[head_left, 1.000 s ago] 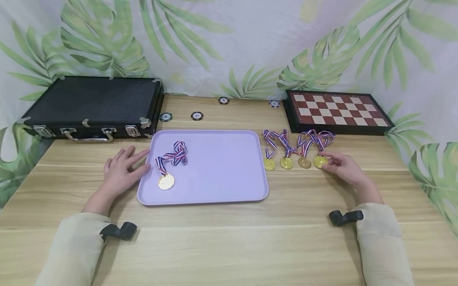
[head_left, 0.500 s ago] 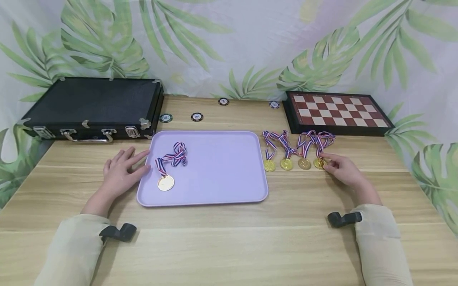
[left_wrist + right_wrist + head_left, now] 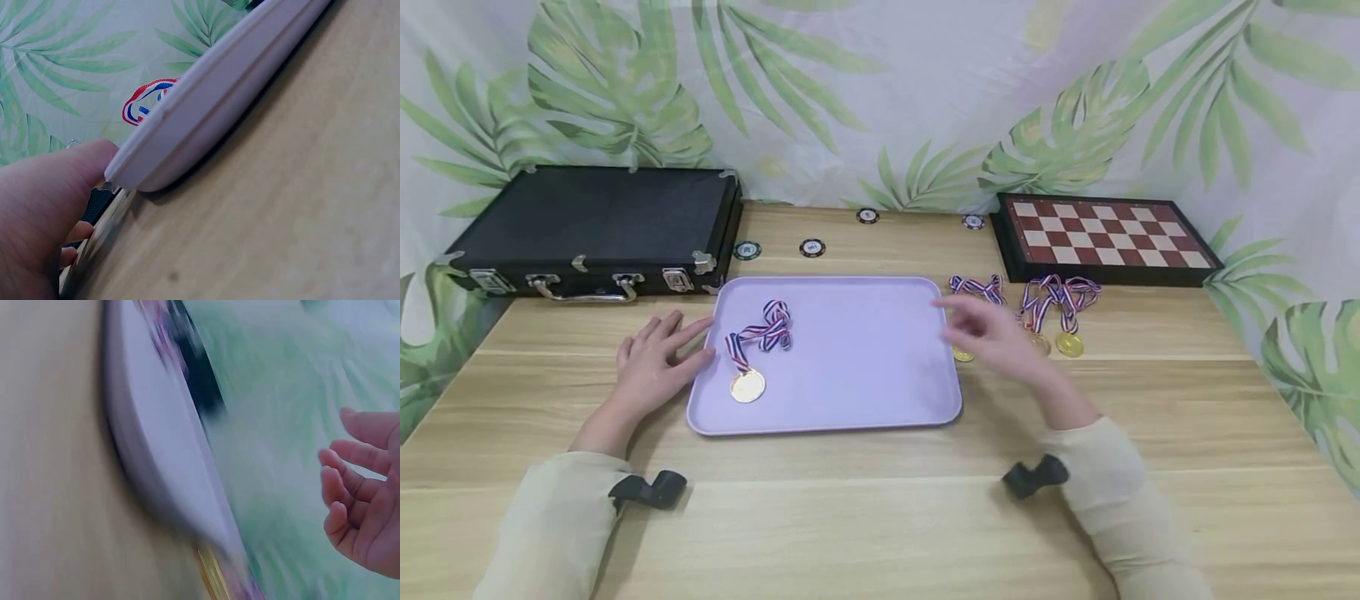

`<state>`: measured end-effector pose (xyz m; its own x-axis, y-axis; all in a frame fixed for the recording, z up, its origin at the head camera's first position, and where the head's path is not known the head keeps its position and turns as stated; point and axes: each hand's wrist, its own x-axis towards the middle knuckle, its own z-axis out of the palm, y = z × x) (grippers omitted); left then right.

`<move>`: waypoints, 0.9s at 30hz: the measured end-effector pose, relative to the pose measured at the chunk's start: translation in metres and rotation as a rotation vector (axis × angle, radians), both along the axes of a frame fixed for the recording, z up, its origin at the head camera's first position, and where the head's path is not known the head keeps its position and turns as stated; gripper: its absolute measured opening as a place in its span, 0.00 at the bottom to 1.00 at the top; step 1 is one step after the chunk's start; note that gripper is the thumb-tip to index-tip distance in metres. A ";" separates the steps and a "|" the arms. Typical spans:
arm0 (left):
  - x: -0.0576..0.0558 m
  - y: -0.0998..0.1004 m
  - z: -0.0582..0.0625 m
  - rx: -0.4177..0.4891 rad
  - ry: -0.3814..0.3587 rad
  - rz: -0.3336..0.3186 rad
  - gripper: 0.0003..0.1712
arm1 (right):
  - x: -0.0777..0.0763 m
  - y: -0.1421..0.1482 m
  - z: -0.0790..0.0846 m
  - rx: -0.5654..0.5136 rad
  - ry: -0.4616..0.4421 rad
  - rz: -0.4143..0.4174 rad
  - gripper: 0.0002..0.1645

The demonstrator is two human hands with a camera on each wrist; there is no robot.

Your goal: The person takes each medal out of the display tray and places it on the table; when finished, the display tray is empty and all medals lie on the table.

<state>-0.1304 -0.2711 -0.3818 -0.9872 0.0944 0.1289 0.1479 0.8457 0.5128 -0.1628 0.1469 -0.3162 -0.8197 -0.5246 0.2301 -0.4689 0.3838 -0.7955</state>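
Observation:
A lavender tray (image 3: 850, 421) lies on the wooden table, with one gold medal (image 3: 747, 386) and its bunched striped ribbon (image 3: 775, 321) in its left part. My left hand (image 3: 653, 358) rests at the tray's left rim, fingers spread, thumb and index fingertips touching it. My right hand (image 3: 992, 333), blurred, hangs over the tray's right edge with nothing in its loosely bent fingers (image 3: 340, 478). Beneath and behind it lie more medals with striped ribbons; one gold medal (image 3: 1070, 345) shows whole to its right, another (image 3: 962, 354) is partly covered by the hand.
A black case (image 3: 595, 217) with metal latches stands at the back left. At the back right lies a chessboard (image 3: 1105, 233). Several poker chips, among them a black one (image 3: 812, 247), are scattered behind the tray. A leaf-patterned cloth (image 3: 865, 100) hangs behind the table.
My right hand has left the rightmost medal and moved left to the tray's right edge. That medal stays in the row. The left hand and the tray have not moved.

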 end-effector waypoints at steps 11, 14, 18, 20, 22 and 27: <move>0.001 0.000 -0.001 0.012 0.008 0.002 0.30 | 0.011 -0.146 -0.024 0.072 -0.011 0.343 0.20; 0.001 0.000 -0.001 0.004 0.009 0.001 0.30 | 0.011 -0.170 -0.032 0.173 0.041 0.377 0.20; 0.000 0.000 -0.002 0.004 0.008 -0.004 0.30 | 0.009 -0.190 -0.039 0.339 0.125 0.327 0.23; 0.000 0.000 -0.002 0.005 0.006 -0.005 0.30 | 0.008 -0.197 -0.043 0.419 0.157 0.281 0.25; 0.000 -0.001 -0.002 0.005 0.005 -0.004 0.30 | 0.007 -0.202 -0.046 0.483 0.185 0.251 0.26; 0.001 -0.001 -0.002 0.005 -0.004 -0.001 0.30 | 0.008 -0.209 -0.053 0.582 0.222 0.196 0.29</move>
